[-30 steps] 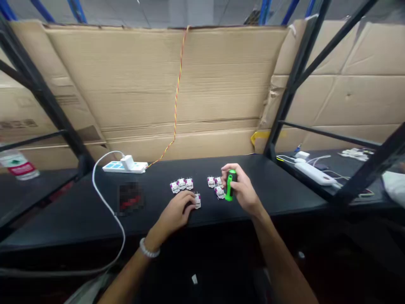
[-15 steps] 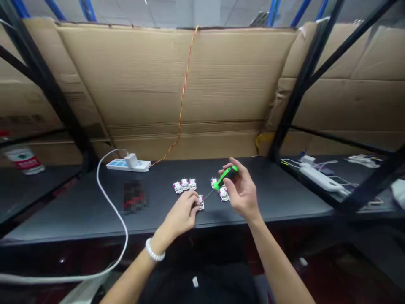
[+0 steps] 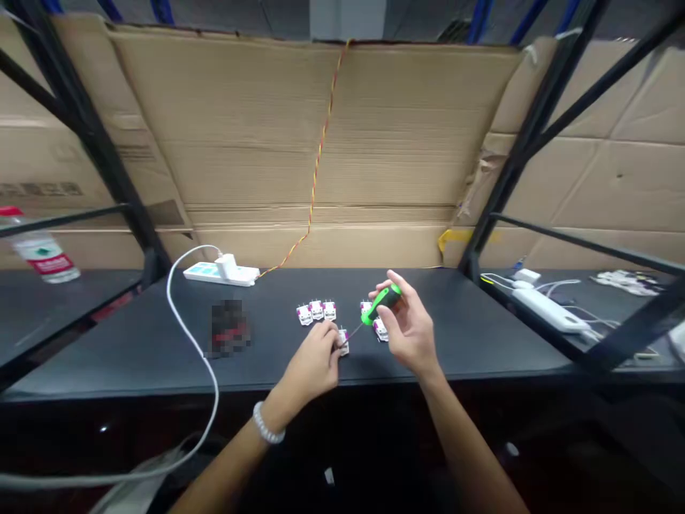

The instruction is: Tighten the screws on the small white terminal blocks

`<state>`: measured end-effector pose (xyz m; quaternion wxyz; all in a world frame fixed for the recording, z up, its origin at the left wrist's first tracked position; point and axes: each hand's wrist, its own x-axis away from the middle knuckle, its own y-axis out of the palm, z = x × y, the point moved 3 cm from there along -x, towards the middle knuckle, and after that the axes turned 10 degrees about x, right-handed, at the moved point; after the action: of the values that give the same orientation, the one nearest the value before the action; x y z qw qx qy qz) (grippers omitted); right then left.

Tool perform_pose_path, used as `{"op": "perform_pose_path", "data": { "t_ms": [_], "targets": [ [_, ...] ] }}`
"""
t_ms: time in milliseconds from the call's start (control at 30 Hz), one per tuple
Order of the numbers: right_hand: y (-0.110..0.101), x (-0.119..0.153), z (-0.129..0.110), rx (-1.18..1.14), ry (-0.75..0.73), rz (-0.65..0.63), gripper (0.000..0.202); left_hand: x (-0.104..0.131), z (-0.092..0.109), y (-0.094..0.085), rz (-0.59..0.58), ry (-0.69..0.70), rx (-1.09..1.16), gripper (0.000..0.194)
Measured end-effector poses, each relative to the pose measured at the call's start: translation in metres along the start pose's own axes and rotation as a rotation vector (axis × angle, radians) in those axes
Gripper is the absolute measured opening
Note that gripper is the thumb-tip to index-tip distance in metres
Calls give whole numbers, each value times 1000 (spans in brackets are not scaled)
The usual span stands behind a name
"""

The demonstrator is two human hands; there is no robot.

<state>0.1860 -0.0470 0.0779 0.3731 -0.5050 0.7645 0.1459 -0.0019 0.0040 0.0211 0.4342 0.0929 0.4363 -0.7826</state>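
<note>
My right hand (image 3: 411, 327) is closed around the green and black handle of a screwdriver (image 3: 384, 303). The shaft slants down to the left, its tip at a small white and purple part (image 3: 344, 342) near the table's front edge. Fingers of my left hand (image 3: 315, 358) press together on the left side of that part and hold it on the black table. Three similar parts (image 3: 316, 310) lie in a row behind my left hand. Two more, one of them a white part (image 3: 380, 329), sit beside the screwdriver, partly hidden by it and my right hand.
A white power strip (image 3: 203, 272) with a plugged-in adapter and a long white cable (image 3: 185, 328) is at the left. Near it lies a pixelated dark and red item (image 3: 229, 330). Black metal posts (image 3: 506, 168) flank the cardboard wall (image 3: 240, 143). A bottle (image 3: 47, 258) stands far left.
The camera view has shifted slightly, moving the scene a little. My hands keep the same hold on the screwdriver and the part.
</note>
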Motion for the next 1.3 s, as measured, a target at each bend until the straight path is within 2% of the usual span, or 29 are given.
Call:
{"op": "perform_pose_path", "data": {
  "t_ms": [300,400,500,667,800,833,933,1000,1067,1200,1300],
  "targets": [
    [3,-9,-13,137,-109,-35,48,0,1,1,-9,4,-28,20],
    [15,-22,-26,271,-219,-97,42,-1,0,1,-17,25,-35,20],
    [31,-34,-34,308,-319,-99,36,-1,-2,2,-16,31,-31,17],
    [41,-42,-34,306,-289,-134,36,0,-6,3,-2,-12,-2,18],
    [35,-41,-39,135,-262,-333,47,-1,-5,3,18,-42,-6,17],
    [33,-42,-40,128,-255,-350,46,-1,-4,4,26,-50,-11,17],
    [28,-45,-42,244,-258,-250,35,-1,-3,6,45,-76,-41,17],
    [27,-46,-42,332,-260,-184,35,0,-1,6,58,-93,-69,17],
    [27,-46,-41,332,-233,-219,43,0,0,6,57,-97,-89,17],
    [26,-47,-36,169,-170,-335,54,-1,4,7,47,-85,-102,19],
    [23,-48,-36,242,-205,-240,44,-1,4,7,51,-98,-112,19]
  ]
}}
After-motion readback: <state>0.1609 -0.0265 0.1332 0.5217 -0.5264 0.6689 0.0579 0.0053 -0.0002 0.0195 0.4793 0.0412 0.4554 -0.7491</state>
